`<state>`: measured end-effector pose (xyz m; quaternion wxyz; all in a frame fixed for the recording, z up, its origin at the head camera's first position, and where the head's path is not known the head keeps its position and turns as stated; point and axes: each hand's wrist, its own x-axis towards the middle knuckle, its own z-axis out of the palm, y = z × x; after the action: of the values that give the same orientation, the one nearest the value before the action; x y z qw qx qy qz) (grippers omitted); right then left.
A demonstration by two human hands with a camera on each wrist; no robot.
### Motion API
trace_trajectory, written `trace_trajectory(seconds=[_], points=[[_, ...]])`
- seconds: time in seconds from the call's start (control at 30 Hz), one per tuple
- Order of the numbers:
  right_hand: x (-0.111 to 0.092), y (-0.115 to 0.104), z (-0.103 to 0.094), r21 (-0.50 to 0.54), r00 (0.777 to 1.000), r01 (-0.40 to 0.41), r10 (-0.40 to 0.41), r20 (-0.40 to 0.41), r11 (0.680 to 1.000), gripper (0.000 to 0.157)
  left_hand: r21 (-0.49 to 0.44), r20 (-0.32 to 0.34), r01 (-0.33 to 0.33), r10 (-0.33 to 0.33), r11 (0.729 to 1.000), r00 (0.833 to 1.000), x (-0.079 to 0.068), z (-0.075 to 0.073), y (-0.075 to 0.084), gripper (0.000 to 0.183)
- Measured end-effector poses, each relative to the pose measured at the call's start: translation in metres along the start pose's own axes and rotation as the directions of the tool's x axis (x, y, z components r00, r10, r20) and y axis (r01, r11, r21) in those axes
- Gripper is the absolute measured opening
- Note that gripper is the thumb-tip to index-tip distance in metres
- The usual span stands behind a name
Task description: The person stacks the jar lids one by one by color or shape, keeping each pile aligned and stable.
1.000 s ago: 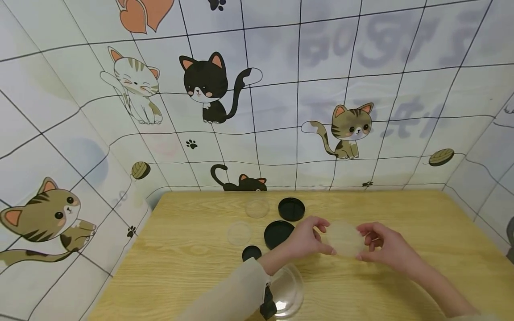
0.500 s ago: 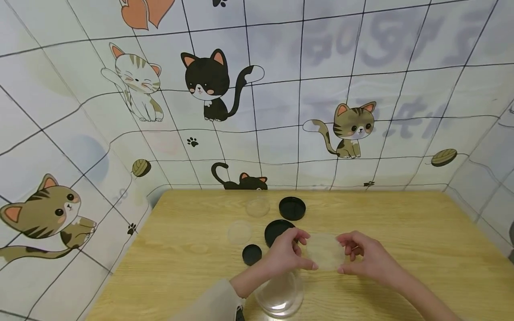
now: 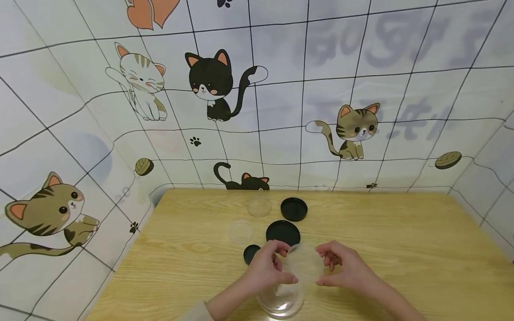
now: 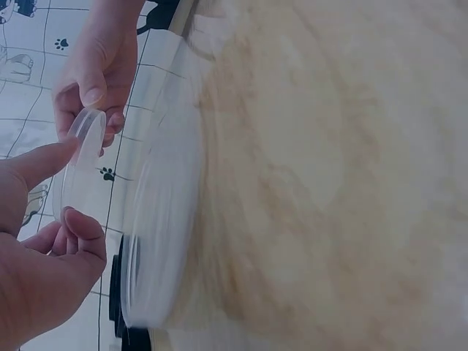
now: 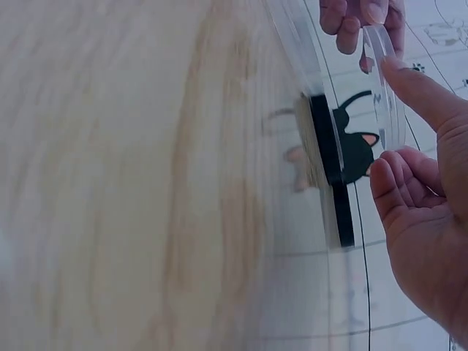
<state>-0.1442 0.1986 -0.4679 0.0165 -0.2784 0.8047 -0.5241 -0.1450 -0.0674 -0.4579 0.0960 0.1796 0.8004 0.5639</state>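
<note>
Both hands hold a shallow clear round lid (image 3: pixel 306 265) by its opposite sides. My left hand (image 3: pixel 267 268) pinches the left edge between thumb and fingers, and my right hand (image 3: pixel 346 268) does the same on the right. In the left wrist view the thin rim of the lid (image 4: pixel 82 164) shows edge-on, raised off the table. The right wrist view has the lid (image 5: pixel 385 95) between the two hands too. Below it on the table lies a larger clear round dish (image 3: pixel 281 303), partly covered by the left hand and the lid in the head view.
Behind the hands are a large black round lid (image 3: pixel 283 232), another black lid (image 3: pixel 294 209) and a small black one (image 3: pixel 250 254), partly behind the left hand. Two clear discs lie left of them, a nearer disc (image 3: pixel 241 232) and a farther disc (image 3: pixel 259 207). A cat-patterned cloth (image 3: pixel 281 107) surrounds the wooden table (image 3: pixel 401 232).
Both hands have carried the clear lid left and toward the body, from the right of the black lids to above the large clear dish. The things on the table have stayed put.
</note>
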Motion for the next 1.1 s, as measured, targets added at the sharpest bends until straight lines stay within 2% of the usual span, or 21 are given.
trace_trajectory(seconds=[0.13, 0.27, 0.47, 0.77, 0.87, 0.97, 1.1], points=[[0.004, -0.002, 0.016, 0.008, 0.999, -0.015, 0.015, 0.032, 1.0, 0.059, -0.001, -0.012, 0.019, -0.019, 1.0, 1.0, -0.017, -0.01, -0.006, 0.061], [0.008, -0.006, 0.029, 0.005, 0.998, 0.014, -0.014, 0.054, 1.0, 0.059, -0.019, -0.028, 0.022, -0.022, 1.0, 0.999, -0.031, -0.018, -0.009, 0.062], [0.011, -0.012, 0.044, 0.016, 0.995, -0.053, 0.051, 0.087, 0.998, 0.057, -0.063, -0.02, 0.058, -0.06, 0.996, 0.998, -0.046, -0.026, -0.016, 0.063], [0.013, -0.012, 0.056, -0.034, 0.993, -0.014, 0.018, 0.117, 0.999, 0.055, -0.041, -0.019, 0.101, -0.102, 0.994, 0.995, -0.059, -0.032, -0.023, 0.064], [0.015, -0.011, 0.059, -0.058, 0.992, 0.039, -0.032, 0.121, 0.998, 0.055, -0.027, -0.019, 0.109, -0.109, 0.994, 0.994, -0.062, -0.034, -0.026, 0.063], [0.018, -0.011, 0.062, -0.082, 0.989, 0.076, -0.064, 0.133, 0.994, 0.054, -0.015, -0.026, 0.107, -0.108, 0.994, 0.994, -0.064, -0.036, -0.029, 0.062], [0.02, -0.012, 0.065, -0.113, 0.987, 0.078, -0.061, 0.148, 0.991, 0.053, -0.014, -0.035, 0.095, -0.095, 0.995, 0.995, -0.067, -0.038, -0.03, 0.06]])
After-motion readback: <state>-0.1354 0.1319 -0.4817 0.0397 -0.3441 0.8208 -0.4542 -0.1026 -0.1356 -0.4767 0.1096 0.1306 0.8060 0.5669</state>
